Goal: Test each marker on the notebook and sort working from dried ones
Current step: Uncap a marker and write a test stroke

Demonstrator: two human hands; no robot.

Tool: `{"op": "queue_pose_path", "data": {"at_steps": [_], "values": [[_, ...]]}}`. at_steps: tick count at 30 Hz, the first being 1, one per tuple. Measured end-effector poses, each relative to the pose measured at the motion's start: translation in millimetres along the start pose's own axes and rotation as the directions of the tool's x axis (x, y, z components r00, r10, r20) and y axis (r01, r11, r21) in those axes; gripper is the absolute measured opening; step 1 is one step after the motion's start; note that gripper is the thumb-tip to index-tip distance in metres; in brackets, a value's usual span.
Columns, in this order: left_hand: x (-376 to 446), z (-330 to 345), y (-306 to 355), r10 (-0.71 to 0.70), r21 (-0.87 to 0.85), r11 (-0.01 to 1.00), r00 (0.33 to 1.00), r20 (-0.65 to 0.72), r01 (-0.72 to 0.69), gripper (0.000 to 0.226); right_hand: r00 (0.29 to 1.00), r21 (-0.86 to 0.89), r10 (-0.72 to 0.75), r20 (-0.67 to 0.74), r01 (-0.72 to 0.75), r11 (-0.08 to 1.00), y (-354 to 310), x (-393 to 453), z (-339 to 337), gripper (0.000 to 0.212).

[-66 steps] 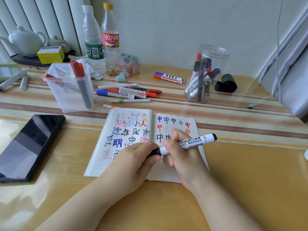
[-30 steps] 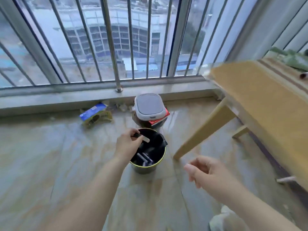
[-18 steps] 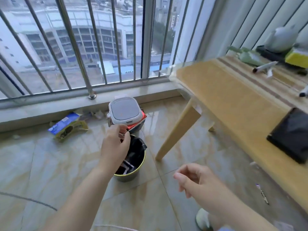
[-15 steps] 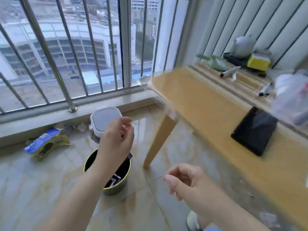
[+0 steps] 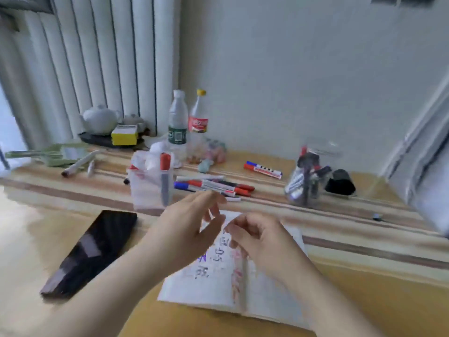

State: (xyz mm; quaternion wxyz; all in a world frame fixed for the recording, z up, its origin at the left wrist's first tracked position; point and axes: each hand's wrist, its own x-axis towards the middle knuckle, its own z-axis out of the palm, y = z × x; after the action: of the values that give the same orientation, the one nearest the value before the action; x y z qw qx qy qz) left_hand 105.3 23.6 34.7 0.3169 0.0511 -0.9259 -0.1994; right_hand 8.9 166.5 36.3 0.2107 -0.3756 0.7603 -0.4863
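The open notebook (image 5: 213, 285) lies on the table, its pages covered in coloured test marks, partly hidden by my hands. My left hand (image 5: 187, 227) hovers over its left page with fingers loosely spread and holds nothing. My right hand (image 5: 257, 237) hovers over the middle of the notebook with fingers loosely curled and empty. Behind the notebook lies a row of loose markers (image 5: 213, 187). A clear square container (image 5: 150, 188) holds a red-capped marker. A clear round jar (image 5: 307, 178) at the right holds several markers. One red and blue marker (image 5: 263, 170) lies apart.
A black phone (image 5: 94, 249) lies left of the notebook. Two bottles (image 5: 178, 125), a teapot (image 5: 99, 119) and a yellow box (image 5: 124, 135) stand at the back. A black roll (image 5: 340, 183) sits beside the jar. The picture is motion-blurred.
The view swung from the floor bin back to the table. My left hand dropped the marker in the bin and returned empty; both hands now hover over the notebook.
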Motion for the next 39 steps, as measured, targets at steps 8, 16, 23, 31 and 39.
{"op": "queue_pose_path", "data": {"at_steps": [8,16,23,31,39], "values": [[49,88,-4,-0.154,-0.002,0.988,0.986,0.065,0.155,0.021,0.987,-0.337,-0.017,-0.162,-0.04,0.941,67,79,-54,0.012],[36,101,-28,-0.235,-0.11,0.967,0.971,-0.039,0.23,0.026,0.989,-0.729,-0.148,0.021,0.117,0.674,78,179,-29,0.033],[34,104,-37,-0.275,-0.188,0.949,0.956,-0.105,0.252,0.027,0.997,-0.802,-0.004,0.073,0.062,0.594,75,212,-24,0.023],[34,100,-35,-0.256,-0.196,0.953,0.959,-0.122,0.23,0.021,1.0,-0.762,0.007,0.005,-0.001,0.647,57,190,-36,0.016],[35,96,-13,-0.23,-0.426,0.863,0.962,0.147,0.271,0.033,0.994,0.225,0.091,0.059,-0.103,0.969,38,71,-52,0.009]]}}
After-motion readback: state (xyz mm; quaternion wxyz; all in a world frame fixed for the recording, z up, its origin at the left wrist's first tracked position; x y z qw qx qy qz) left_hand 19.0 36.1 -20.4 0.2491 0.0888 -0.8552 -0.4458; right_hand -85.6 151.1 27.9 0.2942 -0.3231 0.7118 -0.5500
